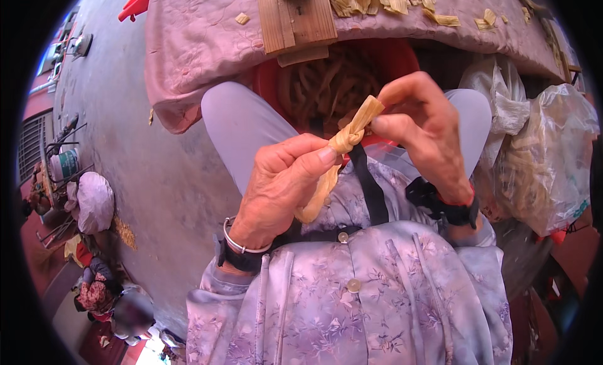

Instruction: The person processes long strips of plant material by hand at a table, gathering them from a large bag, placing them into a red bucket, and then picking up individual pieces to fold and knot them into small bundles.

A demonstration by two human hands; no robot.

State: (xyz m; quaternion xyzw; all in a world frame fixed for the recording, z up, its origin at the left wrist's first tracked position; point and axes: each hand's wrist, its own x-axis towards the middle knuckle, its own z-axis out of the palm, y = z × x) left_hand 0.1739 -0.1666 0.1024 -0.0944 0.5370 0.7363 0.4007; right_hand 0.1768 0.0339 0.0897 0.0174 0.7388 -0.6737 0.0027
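Observation:
A flat, yellowish strip [354, 135] of dried material is tied in a knot in front of my torso. My left hand [282, 186] pinches it just below the knot between thumb and forefinger. The strip's tail [314, 205] hangs in a bend beneath that hand. My right hand [421, 125] is at the strip's upper end, thumb and forefinger on either side of it. Whether they grip the end is not clear. Beneath the hands, between my knees, a red basin [266, 82] holds many similar strips [325, 80].
A pink cloth-covered table [202, 40] stands ahead, bearing a wooden block assembly [299, 23] and loose yellow pieces [358, 0]. At right are clear plastic bags [546, 162] of strips. Far left, a white sack [94, 202] and a bucket [65, 165] stand near another person [96, 289].

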